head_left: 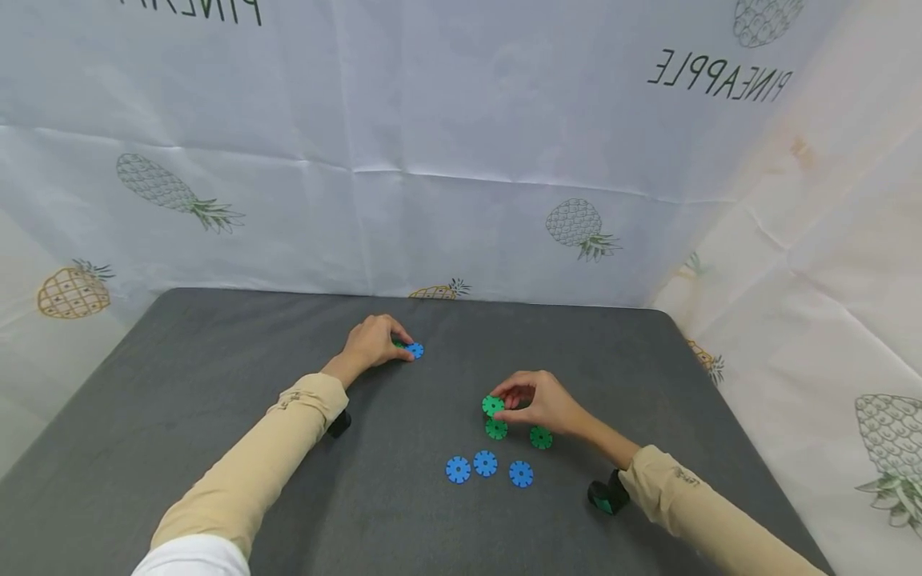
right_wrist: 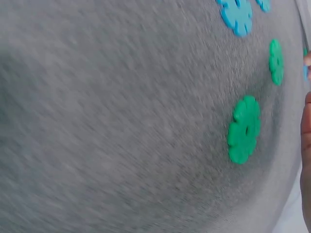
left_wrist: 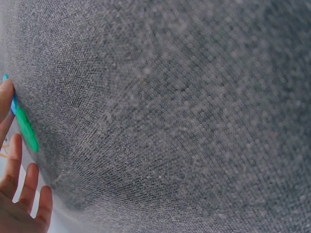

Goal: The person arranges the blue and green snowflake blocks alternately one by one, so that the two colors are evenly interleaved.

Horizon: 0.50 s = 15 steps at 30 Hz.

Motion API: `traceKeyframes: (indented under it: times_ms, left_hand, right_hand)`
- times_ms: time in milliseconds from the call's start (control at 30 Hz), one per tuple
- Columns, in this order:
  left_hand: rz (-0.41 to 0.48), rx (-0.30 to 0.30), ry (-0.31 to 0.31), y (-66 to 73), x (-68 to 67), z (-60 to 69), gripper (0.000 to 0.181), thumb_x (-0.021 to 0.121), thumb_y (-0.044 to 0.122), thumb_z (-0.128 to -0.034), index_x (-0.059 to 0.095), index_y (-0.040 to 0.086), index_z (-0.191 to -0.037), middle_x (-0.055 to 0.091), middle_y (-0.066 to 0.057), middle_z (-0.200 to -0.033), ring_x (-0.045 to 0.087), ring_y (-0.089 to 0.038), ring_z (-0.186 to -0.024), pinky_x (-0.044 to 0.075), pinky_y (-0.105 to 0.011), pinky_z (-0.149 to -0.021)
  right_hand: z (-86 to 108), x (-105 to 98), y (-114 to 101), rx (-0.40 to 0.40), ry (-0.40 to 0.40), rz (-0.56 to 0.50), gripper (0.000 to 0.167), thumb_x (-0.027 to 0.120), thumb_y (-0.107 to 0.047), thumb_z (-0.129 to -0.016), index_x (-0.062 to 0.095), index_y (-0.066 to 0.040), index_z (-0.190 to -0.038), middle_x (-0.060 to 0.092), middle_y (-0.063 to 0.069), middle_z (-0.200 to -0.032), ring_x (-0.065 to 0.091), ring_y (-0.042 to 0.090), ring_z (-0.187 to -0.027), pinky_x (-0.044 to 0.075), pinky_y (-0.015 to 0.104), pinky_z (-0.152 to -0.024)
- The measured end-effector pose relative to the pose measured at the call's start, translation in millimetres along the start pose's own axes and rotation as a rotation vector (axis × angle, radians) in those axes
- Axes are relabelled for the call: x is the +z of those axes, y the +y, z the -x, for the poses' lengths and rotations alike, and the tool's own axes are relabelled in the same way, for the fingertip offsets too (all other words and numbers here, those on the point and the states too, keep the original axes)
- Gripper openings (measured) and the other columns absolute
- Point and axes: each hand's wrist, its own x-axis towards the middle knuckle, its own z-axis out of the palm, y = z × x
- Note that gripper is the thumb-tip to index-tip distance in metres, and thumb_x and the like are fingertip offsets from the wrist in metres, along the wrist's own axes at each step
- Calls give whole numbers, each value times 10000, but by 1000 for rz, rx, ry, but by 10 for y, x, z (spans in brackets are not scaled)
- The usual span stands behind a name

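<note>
Left of the middle of the head view, the left hand (head_left: pixel 369 342) pinches a blue disc (head_left: pixel 415 350) with its thumb and a finger. The disc is at the fingertips. A small green disc (left_wrist: pixel 26 131) is right beside it, nearer the palm. In the left wrist view it shows its thin edge, slanting from upper left to lower right. I cannot tell if they are joined.

Lower down, three blue wheels (head_left: pixel 486 463) lie flat in a row. Just above them, right of the middle, the right hand (head_left: pixel 542 402) pinches a green wheel (head_left: pixel 493 406) at its fingertips, its round face up. Two more green wheels (head_left: pixel 541 438) lie below that hand.
</note>
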Motion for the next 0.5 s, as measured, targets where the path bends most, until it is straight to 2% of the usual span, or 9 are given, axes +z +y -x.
traceKeyframes:
  times_ms: [200, 500]
  left_hand:
    - [11, 6, 0, -4, 9, -11, 239, 826, 315, -761, 786, 204, -968, 654, -42, -1129, 613, -230, -943, 509, -395, -746]
    - [23, 5, 2, -24, 7, -14, 238, 831, 315, -754, 786, 202, -960, 656, -36, -1118, 608, -234, -966, 500, -414, -786]
  right_hand:
    - [-143, -63, 95, 22, -7, 102, 236, 813, -181, -780, 743, -76, -979, 673, 12, -850, 615, 128, -732, 532, 252, -662]
    - [-407, -83, 151, 32, 9, 149, 216, 825, -157, -761, 747, -79, -947, 662, -11, -791, 593, 68, -684, 517, 243, -618]
